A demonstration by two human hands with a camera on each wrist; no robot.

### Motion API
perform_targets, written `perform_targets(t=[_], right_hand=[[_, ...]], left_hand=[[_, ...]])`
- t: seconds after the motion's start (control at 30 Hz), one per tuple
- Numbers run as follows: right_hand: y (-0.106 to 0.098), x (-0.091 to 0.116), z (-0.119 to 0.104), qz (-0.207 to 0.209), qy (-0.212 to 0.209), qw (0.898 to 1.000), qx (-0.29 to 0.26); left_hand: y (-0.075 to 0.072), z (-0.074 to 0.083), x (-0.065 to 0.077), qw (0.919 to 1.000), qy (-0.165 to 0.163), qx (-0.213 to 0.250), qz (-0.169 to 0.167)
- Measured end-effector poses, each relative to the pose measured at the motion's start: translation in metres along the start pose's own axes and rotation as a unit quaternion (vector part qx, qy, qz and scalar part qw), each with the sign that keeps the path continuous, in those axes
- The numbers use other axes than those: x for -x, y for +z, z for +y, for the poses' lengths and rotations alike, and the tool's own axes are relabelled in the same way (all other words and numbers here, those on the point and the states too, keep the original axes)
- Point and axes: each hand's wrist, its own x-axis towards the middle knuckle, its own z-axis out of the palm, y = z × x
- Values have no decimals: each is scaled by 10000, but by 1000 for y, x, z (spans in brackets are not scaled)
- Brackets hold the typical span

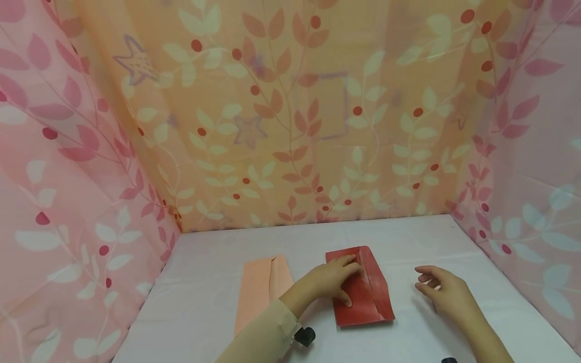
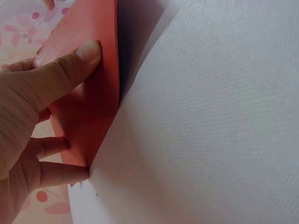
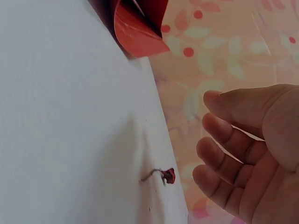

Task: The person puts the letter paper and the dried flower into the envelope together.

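Note:
A red envelope [image 1: 357, 308] lies on the white table with its flap [image 1: 378, 282] folded out to the right. My left hand [image 1: 333, 280] is spread over it. In the left wrist view the thumb [image 2: 88, 52] presses on the red face, and other fingertips touch near its edge. My right hand [image 1: 447, 297] hovers to the right, apart from the envelope, its fingers loosely bent with nothing between them. The right wrist view shows that hand [image 3: 247, 154] palm-side, the lifted red flap [image 3: 140, 35] beyond it.
A peach envelope [image 1: 254, 290] lies left of the red one, partly behind my left forearm. A small black object [image 1: 305, 336] shows beside the left sleeve, another black piece [image 1: 449, 360] at the bottom edge. Patterned curtains [image 1: 281, 126] enclose the table's back and sides.

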Motion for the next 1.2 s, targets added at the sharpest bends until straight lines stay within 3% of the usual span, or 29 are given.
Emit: perform_targets(t=[0.13,0.37,0.8,1.2], right_hand=[[-6,2,9,-28,305,9991,297],[-11,4,15,-157,756,9965,325],[-3,0,31,-898,1434,9847,416],[7,-1,32,-946,1514,9825,530]], left_hand=[[0,1,0,10000,-9,-3,-3],[-1,0,0,10000,-9,61,-28],[0,0,0,9999,14,126,-36],[0,-1,0,9997,-42,234,-53]])
